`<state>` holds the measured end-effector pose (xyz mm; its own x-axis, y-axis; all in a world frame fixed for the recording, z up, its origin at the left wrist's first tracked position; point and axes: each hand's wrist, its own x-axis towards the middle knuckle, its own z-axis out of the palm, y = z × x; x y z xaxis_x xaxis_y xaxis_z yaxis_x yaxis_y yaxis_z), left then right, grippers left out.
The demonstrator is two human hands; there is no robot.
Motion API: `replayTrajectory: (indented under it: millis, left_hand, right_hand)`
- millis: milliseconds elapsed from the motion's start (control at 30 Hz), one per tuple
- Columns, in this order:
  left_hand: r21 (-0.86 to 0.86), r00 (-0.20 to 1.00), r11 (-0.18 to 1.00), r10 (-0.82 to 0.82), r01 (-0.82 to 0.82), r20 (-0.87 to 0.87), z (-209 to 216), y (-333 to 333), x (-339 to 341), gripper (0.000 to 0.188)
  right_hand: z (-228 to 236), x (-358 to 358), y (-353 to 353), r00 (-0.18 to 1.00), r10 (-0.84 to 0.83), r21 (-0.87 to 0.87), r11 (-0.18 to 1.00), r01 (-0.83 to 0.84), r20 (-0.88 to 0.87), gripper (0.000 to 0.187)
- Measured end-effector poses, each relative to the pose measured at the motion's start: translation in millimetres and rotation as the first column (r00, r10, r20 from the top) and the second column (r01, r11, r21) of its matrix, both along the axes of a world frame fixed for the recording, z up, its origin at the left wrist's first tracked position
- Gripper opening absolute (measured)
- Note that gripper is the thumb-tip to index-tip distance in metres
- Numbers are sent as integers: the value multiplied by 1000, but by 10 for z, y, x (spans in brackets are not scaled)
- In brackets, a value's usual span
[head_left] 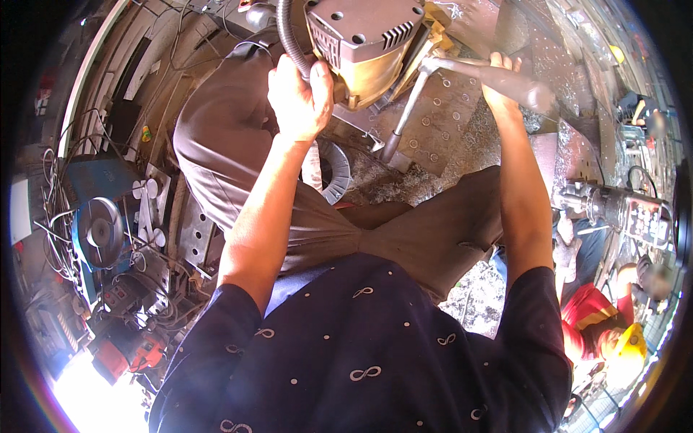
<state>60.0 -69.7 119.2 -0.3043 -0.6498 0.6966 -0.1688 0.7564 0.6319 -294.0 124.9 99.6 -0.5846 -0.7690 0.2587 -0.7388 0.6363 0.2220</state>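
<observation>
A yellow and dark-grey magnetic drill (368, 61) stands in front of me at the top of the view. My left hand (302, 101) is closed round the lower end of a black corrugated hose (290, 32), with the thumb beside the drill's housing. On the other side, my right hand (504, 86) is at a feed handle (498, 81) with a grey grip, which crosses in front of the palm. The fingers curl above that grip, whose end is blurred. A second feed spoke (408, 107) slants down toward the metal plate (433, 126). The drill bit is hidden.
Metal shavings are strewn about the plate. A coil (336, 172) lies between my legs. On the left are a blue-framed machine with a round wheel (99, 232), cables and a red tool (137, 357). Another person in a yellow helmet (629, 346) is at right, near a second drill (613, 206).
</observation>
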Motion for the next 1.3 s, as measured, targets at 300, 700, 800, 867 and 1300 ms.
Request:
replayTrajectory:
  millis: [300,700,800,867,1300]
  left_hand:
    - [-91,1000,996,-3,6,27,-16,-131,-6,23]
    - [-140,1000,990,-17,16,-6,-44,-174,-19,25]
    - [-84,1000,996,-13,13,-4,-45,-143,-21,26]
    - [52,1000,999,-3,3,-9,-68,-114,17,27]
    - [-114,999,993,-35,34,-3,-54,-147,-27,23]
  right_hand:
    - [-14,-2,121,991,-51,-85,995,62,127,49]
    - [-127,-102,168,997,27,-215,977,-11,72,42]
    - [-208,-156,202,991,80,-340,940,-38,110,51]
    - [-163,12,155,970,122,-446,895,-17,209,60]
    - [171,976,-443,139,521,-342,318,884,842,104]
